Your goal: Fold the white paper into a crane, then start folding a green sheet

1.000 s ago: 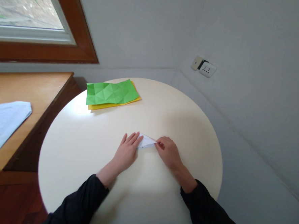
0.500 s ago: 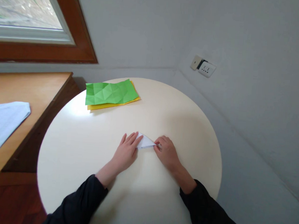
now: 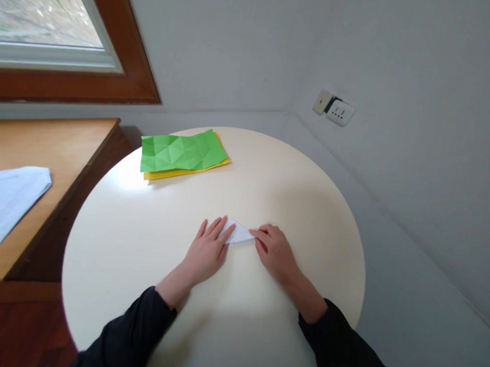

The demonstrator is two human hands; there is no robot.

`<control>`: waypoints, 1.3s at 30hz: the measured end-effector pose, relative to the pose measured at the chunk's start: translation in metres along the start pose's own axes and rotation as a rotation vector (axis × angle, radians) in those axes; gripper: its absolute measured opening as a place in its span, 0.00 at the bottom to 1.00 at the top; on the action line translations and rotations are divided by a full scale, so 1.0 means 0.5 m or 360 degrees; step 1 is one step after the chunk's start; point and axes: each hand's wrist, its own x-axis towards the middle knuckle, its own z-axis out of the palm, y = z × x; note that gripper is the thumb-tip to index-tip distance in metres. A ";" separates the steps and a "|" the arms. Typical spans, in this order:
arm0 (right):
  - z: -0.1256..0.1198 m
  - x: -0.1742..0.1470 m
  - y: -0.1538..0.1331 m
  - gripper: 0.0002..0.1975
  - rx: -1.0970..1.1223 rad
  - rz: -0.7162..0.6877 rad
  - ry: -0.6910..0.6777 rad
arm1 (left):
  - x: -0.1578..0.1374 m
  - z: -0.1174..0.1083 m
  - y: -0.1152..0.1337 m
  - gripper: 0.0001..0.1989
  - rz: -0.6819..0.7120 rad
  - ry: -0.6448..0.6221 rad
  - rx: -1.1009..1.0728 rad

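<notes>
A small piece of folded white paper [image 3: 241, 234], tapering toward the right, lies on the round table [image 3: 141, 243] between my hands. My left hand [image 3: 208, 249] rests flat over its left end, fingers stretched out and slightly apart, hiding that part. At the narrow right end, my right hand [image 3: 274, 250] pinches the tip between thumb and index finger, with the other fingers curled. The very point of the paper is covered by these fingers.
Creased green paper [image 3: 180, 153] lies over yellow paper [image 3: 162, 175] at the table's far left. On a wooden desk [image 3: 65, 134] to the left is a pale blue-white folded item [image 3: 9, 208]. Walls stand close behind and right, with a socket [image 3: 340, 112].
My right index finger has stretched out over the paper's tip, where it was bent before. The right hand has shifted very slightly right. My left hand stays in place.
</notes>
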 end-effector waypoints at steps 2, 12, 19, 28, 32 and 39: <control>-0.004 -0.008 0.001 0.17 -0.0065 -0.0009 -0.0007 | -0.002 0.000 0.000 0.24 -0.0004 -0.0002 0.0031; -0.004 -0.024 -0.015 0.23 -0.0172 -0.0095 0.0011 | -0.012 0.010 -0.006 0.26 -0.0001 0.0075 0.0118; 0.011 -0.025 -0.052 0.21 -0.0188 -0.0298 -0.0122 | -0.013 0.010 -0.004 0.26 0.0015 0.0071 0.0135; 0.015 -0.025 -0.050 0.19 -0.0210 -0.0269 -0.0183 | -0.012 0.007 -0.005 0.26 -0.0003 0.0026 0.0135; 0.013 -0.024 -0.051 0.19 -0.0216 -0.0269 -0.0188 | -0.013 0.006 -0.009 0.27 -0.0043 0.0029 0.0052; 0.013 -0.022 -0.038 0.21 -0.0123 -0.0216 -0.0042 | -0.012 -0.006 -0.034 0.19 -0.0077 0.0205 -0.0442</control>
